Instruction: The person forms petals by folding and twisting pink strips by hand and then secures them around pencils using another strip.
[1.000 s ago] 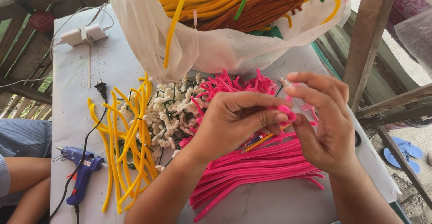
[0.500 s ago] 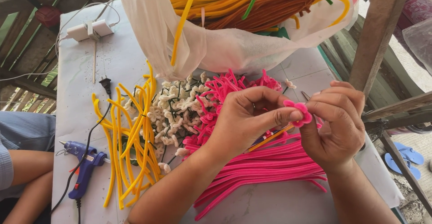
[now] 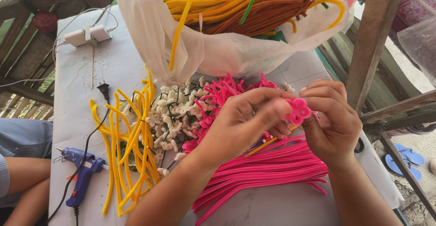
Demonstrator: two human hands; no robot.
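Head view: a looped pink pipe cleaner (image 3: 298,110) was pinched between left hand (image 3: 240,126) and right hand (image 3: 334,121); its curls could have been flattened by excess pressure.

left hand (image 3: 243,124) + right hand (image 3: 334,119) pinch looped pink pipe cleaner (image 3: 298,110) | straight pink stems (image 3: 268,173) below | grip apparently firm

Two bare forearms, no sleeves in view, no watch or bracelet at either wrist. Left hand (image 3: 240,126) and right hand (image 3: 334,121) both ungloved, without rings on the visible fingers. Short, unpainted nails. No markings anywhere on either hand.
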